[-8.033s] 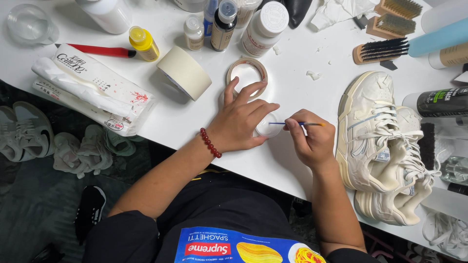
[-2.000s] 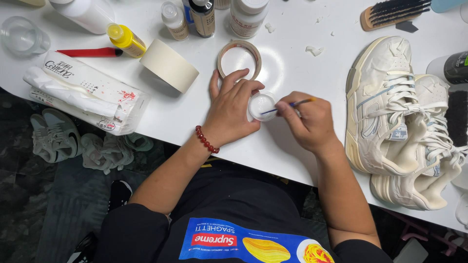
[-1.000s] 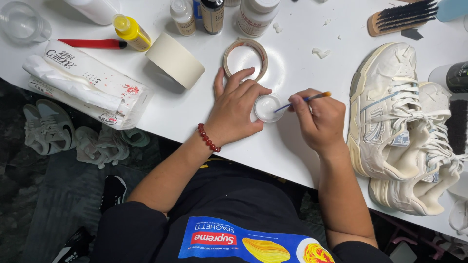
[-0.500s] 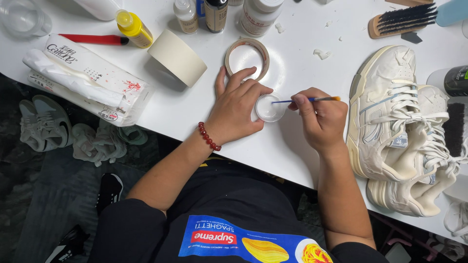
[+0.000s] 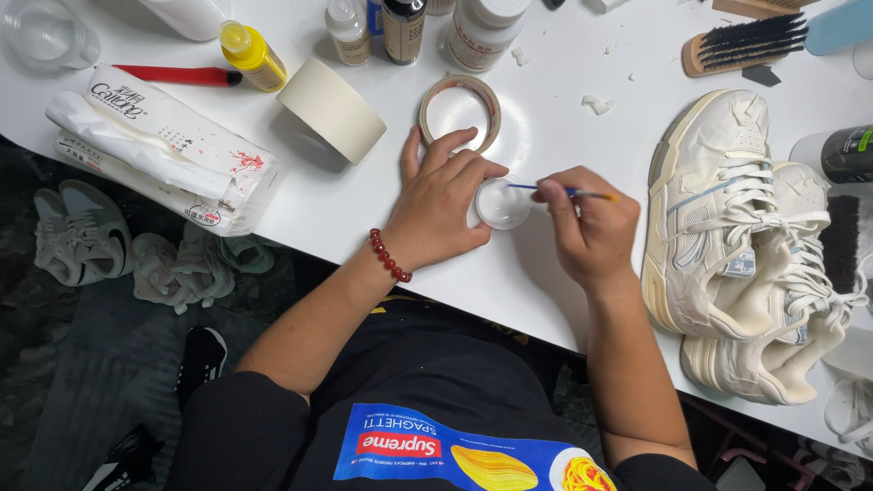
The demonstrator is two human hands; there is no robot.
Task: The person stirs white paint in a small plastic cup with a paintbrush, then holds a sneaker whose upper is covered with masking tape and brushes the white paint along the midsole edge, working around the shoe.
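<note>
The left hand (image 5: pixel 446 214) curls fingers round the small clear dish (image 5: pixel 503 203); the right hand (image 5: pixel 591 227) pinches the thin brush (image 5: pixel 568 191), whose tip should dip lightly, just beyond the left fingertips.

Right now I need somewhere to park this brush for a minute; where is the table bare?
Bare table lies between the thin tape ring and the sneakers. Another patch runs along the near edge, between the tissue pack and the left hand. The far edge is crowded with bottles.

table (image 5: pixel 273 209): smooth, glossy white | brush (image 5: pixel 741 41): wood | cup (image 5: pixel 503 202): clear plastic
</note>
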